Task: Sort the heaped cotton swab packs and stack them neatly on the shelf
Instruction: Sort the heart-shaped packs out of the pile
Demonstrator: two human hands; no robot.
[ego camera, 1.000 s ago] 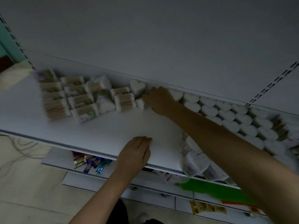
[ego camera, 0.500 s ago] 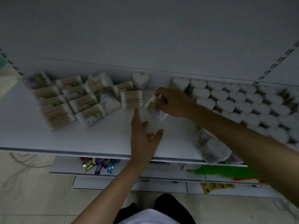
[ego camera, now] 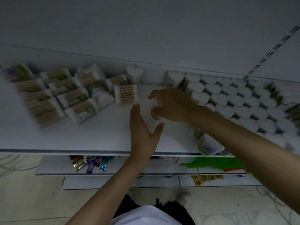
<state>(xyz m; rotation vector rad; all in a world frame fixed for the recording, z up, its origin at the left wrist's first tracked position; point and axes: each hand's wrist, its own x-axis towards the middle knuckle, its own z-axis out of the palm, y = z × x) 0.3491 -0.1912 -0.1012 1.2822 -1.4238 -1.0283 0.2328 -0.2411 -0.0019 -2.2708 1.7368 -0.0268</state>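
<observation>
White board forms the shelf (ego camera: 81, 135), and cotton swab packs lie on it in two groups with both hands between them. To the left sit the flat packs (ego camera: 47, 109) of wooden-stemmed swabs, heaped unevenly at different angles, with one loose pack (ego camera: 125, 94) at the group's right end, just beside the hands. To the right the heart-shaped packs (ego camera: 227, 101) stand upright in close rows running from the back wall toward the near edge, and one more heart pack (ego camera: 134, 73) stands alone against the back wall. The right hand (ego camera: 172, 106) reaches in from the right, its fingers and thumb curled around a small pack (ego camera: 154, 109), which is blurred and held just above the shelf near the first row of hearts. The left hand (ego camera: 142, 132) is open, fingers straight and together, thumb spread wide, palm down over the shelf just near of the held pack. A few round packs (ego camera: 207, 146) lie tipped at the near edge under the right forearm. On the lower shelf (ego camera: 53, 166) lie shiny wrappers (ego camera: 90, 163), a green sheet (ego camera: 211, 163) and a yellow packet (ego camera: 206, 178).
</observation>
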